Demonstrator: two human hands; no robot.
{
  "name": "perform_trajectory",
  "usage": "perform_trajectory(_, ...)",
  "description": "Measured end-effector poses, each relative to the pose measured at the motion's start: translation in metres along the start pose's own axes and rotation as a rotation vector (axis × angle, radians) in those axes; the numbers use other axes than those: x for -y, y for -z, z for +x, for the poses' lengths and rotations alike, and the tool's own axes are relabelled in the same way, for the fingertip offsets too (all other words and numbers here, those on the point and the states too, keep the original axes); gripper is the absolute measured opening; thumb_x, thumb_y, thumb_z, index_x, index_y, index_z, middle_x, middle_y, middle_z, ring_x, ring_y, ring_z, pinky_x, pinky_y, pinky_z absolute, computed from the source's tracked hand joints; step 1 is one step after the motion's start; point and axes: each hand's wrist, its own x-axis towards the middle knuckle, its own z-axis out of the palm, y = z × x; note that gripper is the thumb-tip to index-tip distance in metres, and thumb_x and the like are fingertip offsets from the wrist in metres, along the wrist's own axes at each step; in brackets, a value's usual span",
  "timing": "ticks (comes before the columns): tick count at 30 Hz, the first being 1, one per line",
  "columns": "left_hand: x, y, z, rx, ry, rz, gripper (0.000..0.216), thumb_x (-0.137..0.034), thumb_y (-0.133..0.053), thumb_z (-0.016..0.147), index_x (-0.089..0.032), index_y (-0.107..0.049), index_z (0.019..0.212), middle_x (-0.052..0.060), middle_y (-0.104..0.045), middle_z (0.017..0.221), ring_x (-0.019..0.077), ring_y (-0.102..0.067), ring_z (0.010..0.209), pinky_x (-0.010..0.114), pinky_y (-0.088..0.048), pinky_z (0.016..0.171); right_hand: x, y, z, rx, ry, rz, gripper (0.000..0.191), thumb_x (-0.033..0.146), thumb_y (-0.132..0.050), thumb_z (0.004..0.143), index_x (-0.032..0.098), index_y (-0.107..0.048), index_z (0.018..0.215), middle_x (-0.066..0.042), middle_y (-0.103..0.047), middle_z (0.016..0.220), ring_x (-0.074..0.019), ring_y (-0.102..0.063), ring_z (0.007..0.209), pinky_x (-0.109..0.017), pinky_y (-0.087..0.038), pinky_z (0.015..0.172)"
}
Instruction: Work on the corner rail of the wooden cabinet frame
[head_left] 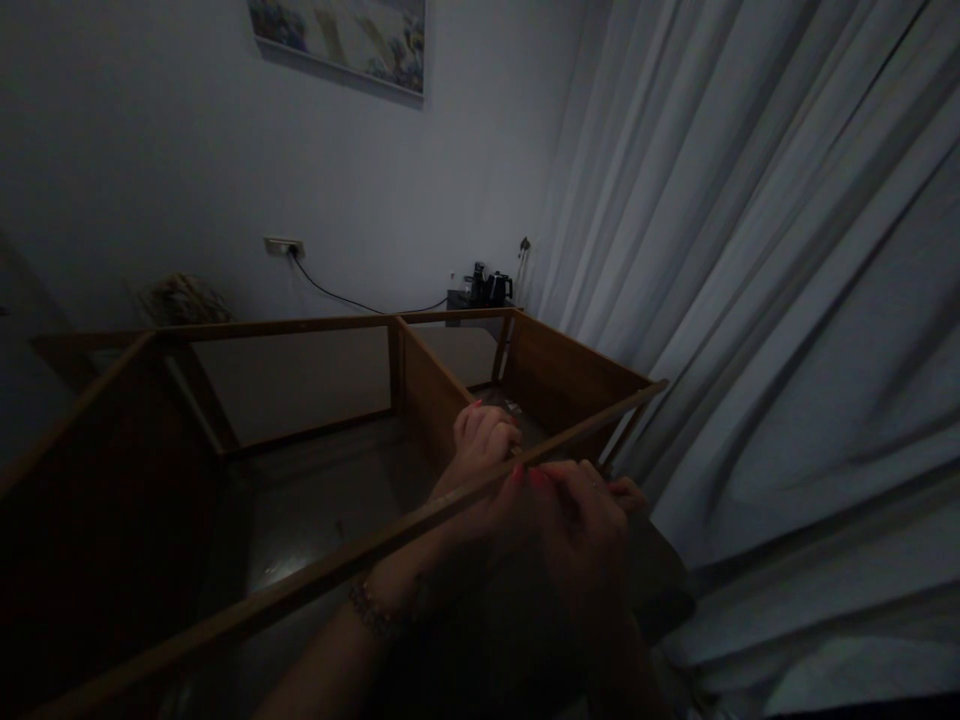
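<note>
The wooden frame (395, 365) stands across the room below the wall (150, 130), and its front rail (300, 582) runs slantwise from the lower left to the right, close to the person. The left hand (486, 432) reaches from beneath this rail, its fingers bent on the far side; the rail cuts across the view of the forearm, just above a bracelet (379, 610). The right hand (589, 500) is on the near side, fingers curled and the thumb's red nail close against the wood, near the left hand. It is too dark to tell whether either grip is pinching the rail or some small piece between the fingertips.

Just behind the left hand, the middle panel (431, 380) divides the frame and closes off the space there. The right panel (574, 370) stands beyond the hands, with the long pale curtain (750, 300) hanging close beside it and crowding that side. The left panel (97, 480) is in deep shadow.

Behind the back rail (277, 327) are a bundle of dry twigs (184, 300) and, near the corner, a dark jug (498, 289). A black cord (337, 297) runs from the wall socket (281, 246) toward that corner, below a picture (352, 40).
</note>
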Motion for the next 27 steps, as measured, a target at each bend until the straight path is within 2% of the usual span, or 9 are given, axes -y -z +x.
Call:
perform_trajectory(7,-0.001,-0.001,0.002,-0.021,-0.004,0.035,0.035,-0.048,-0.021,0.111,-0.024,-0.044,0.103,0.006,-0.058,0.1,0.0268,-0.057,0.102,0.049,-0.042,0.105,0.002,0.001,0.001,0.012,-0.061,0.011,0.049,0.047,-0.043,0.114,0.023,-0.064,0.077,0.007,-0.062,0.059,-0.0124,-0.057,0.055,-0.035,-0.03,0.073)
perform_trajectory(16,0.001,-0.002,0.002,-0.037,-0.03,0.026,0.034,-0.048,-0.023,0.111,-0.024,-0.046,0.104,0.006,-0.056,0.1,0.0259,-0.055,0.099,0.048,-0.043,0.095,0.004,0.001,-0.005,-0.031,-0.015,-0.042,0.041,0.045,-0.046,0.114,0.024,-0.064,0.084,0.009,-0.058,0.058,-0.0148,-0.058,0.062,-0.036,-0.027,0.078)
perform_trajectory(22,0.0,-0.003,0.001,-0.054,-0.016,0.01,0.032,-0.046,-0.025,0.112,-0.023,-0.047,0.104,0.005,-0.055,0.102,0.0254,-0.054,0.102,0.048,-0.04,0.1,0.003,0.005,-0.003,-0.05,-0.048,0.053,0.041,0.044,-0.05,0.112,0.023,-0.063,0.079,0.01,-0.061,0.06,-0.0116,-0.055,0.055,-0.034,-0.03,0.072)
perform_trajectory(27,0.004,-0.003,0.0,-0.029,-0.026,-0.005,0.041,-0.056,-0.021,0.111,-0.024,-0.047,0.104,0.005,-0.055,0.103,0.0263,-0.055,0.103,0.049,-0.039,0.103,0.002,0.01,-0.006,-0.102,-0.14,0.084,0.046,0.049,-0.049,0.111,0.024,-0.064,0.076,0.009,-0.062,0.057,-0.0125,-0.053,0.052,-0.032,-0.034,0.064)
